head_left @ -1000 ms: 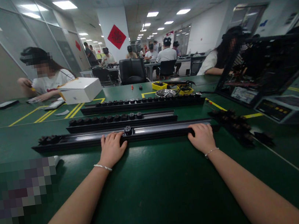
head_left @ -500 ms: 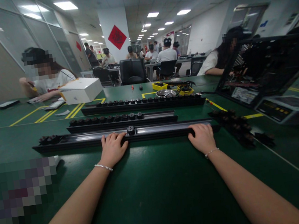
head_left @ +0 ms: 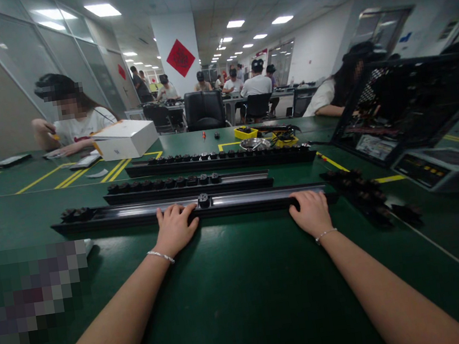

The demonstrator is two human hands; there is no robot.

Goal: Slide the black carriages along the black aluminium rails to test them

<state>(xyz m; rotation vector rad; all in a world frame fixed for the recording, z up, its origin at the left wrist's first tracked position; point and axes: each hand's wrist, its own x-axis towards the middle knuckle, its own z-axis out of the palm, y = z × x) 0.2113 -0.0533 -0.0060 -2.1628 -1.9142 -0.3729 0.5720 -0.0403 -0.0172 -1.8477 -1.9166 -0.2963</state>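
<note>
A long black power track (head_left: 251,206) with a shiny channel lies across the table in front of me. My left hand (head_left: 176,228) is closed over its near edge left of centre, fingers on top and thumb at the front. Just right of those fingertips a black round-topped socket (head_left: 203,200) sits in the channel; whether they touch it I cannot tell. My right hand (head_left: 310,210) grips the same track near its right end, fingertips partly hidden. Two more dark sockets (head_left: 76,214) sit at the track's left end.
Behind lie a shorter track (head_left: 243,183) and a longer one (head_left: 220,163), both carrying several sockets. Loose black sockets (head_left: 358,193) are heaped at right, beside a scale-like device (head_left: 442,167) and an open black metal case (head_left: 379,145). A white box (head_left: 133,139) stands back left. People sit beyond.
My left hand and the socket beside it have shifted very slightly right along the track. My right hand keeps its place.
</note>
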